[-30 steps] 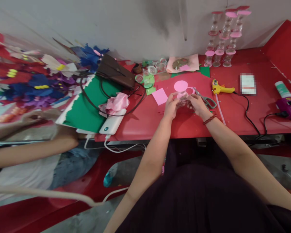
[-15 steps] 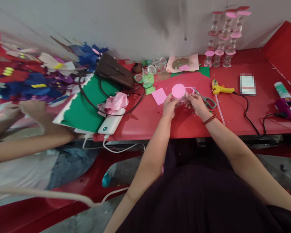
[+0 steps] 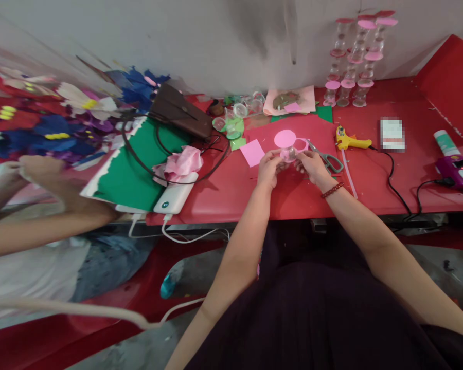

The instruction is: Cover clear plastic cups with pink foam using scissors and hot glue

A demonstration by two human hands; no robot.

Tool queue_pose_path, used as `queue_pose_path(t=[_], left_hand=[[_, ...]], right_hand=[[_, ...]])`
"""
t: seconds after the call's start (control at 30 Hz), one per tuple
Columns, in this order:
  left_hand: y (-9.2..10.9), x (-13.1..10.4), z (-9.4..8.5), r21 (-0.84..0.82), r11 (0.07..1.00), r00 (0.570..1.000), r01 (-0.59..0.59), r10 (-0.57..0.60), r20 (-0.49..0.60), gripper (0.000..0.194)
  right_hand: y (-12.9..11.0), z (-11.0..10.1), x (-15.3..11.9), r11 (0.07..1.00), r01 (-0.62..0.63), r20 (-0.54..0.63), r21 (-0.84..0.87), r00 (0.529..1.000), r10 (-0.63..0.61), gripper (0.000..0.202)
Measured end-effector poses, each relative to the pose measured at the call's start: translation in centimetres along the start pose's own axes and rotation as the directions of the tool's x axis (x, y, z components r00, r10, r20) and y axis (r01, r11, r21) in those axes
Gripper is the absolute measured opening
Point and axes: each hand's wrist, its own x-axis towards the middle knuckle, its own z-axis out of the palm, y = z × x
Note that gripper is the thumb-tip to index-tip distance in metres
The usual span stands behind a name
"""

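Over the red table [image 3: 224,198], a clear plastic hourglass [image 3: 285,139] with a flat pink paper disc on top is held upright between both hands. My left hand [image 3: 269,168] grips its lower bulb from the left, fingers closed around the side. On the opposite side my right hand [image 3: 312,167] pinches at the base with its fingertips, partly hidden. Just behind it lies a pink paper offcut [image 3: 303,143] with a round hole. Grey-handled scissors [image 3: 335,163] rest beside the right hand. A pink paper square [image 3: 252,152] lies left of the left hand.
Several similar hourglasses [image 3: 348,83] stand stacked by the wall. A yellow glue gun [image 3: 354,142] with its cord lies right. Clear plastic cups [image 3: 240,110], a brown bag [image 3: 181,110] and a white power bank [image 3: 175,198] are left. Another person's arms [image 3: 50,216] are at far left.
The hourglass now shows more of its clear lower bulb, its pink disc tipped flatter. My hands shift slightly around its base; the view moves a little.
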Motion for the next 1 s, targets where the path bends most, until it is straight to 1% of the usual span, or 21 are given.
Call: queue_pose_path(t=[0.1,0.2,0.3,0.37,0.43,0.53,0.63,0.7,0.77,0.9,1.0], left_hand=[[-0.25,0.12,-0.11,-0.003,1.000,1.000,-0.018,0.018,-0.009,0.021],[-0.44,0.26,-0.30,-0.005,0.999,0.999,-0.038,0.038,-0.003,0.027],[-0.42,0.27,-0.50,0.003,0.999,0.998,-0.040,0.039,0.058,0.030],[-0.34,0.22,-0.58,0.025,0.999,0.994,-0.024,0.022,0.104,0.031],[-0.25,0.18,-0.57,0.041,0.999,0.993,-0.006,0.001,0.116,0.035],[-0.21,0.16,-0.37,0.029,1.000,0.997,-0.003,0.000,0.083,0.038],[-0.27,0.14,-0.11,0.007,1.000,0.999,-0.013,0.013,0.040,0.034],[-0.35,0.15,-0.03,0.009,1.000,0.999,-0.014,0.014,0.028,0.032],[-0.45,0.21,-0.07,0.009,1.000,0.999,-0.023,0.023,0.034,0.031],[-0.75,0.55,-0.39,-0.020,0.996,0.995,-0.090,0.091,0.038,0.026],[-0.92,0.77,-0.59,-0.010,0.996,0.995,-0.093,0.093,0.019,0.027]], right_hand=[[-0.16,-0.01,-0.08,1.000,0.011,-0.018,0.012,1.000,-0.011,0.033],[-0.18,0.01,-0.15,1.000,0.004,0.008,0.019,1.000,-0.004,0.034],[-0.09,-0.05,-0.12,1.000,0.001,0.043,0.019,0.999,-0.002,0.031],[-0.03,-0.11,-0.03,1.000,0.020,0.028,0.020,0.999,-0.021,0.031],[0.01,-0.15,0.08,0.999,0.033,0.002,0.021,0.999,-0.034,0.032],[0.12,-0.10,0.20,1.000,0.025,-0.002,0.014,1.000,-0.025,0.033],[0.28,-0.01,0.26,1.000,0.028,0.029,-0.003,0.999,-0.028,0.032],[0.34,0.00,0.28,0.999,0.036,0.038,-0.013,0.999,-0.036,0.032],[0.29,-0.03,0.29,0.999,0.040,0.017,-0.016,0.999,-0.040,0.033],[0.09,-0.08,0.20,0.998,0.063,-0.040,-0.001,0.997,-0.063,0.037],[0.12,0.00,0.11,0.997,0.081,-0.037,-0.006,0.996,-0.082,0.038]])
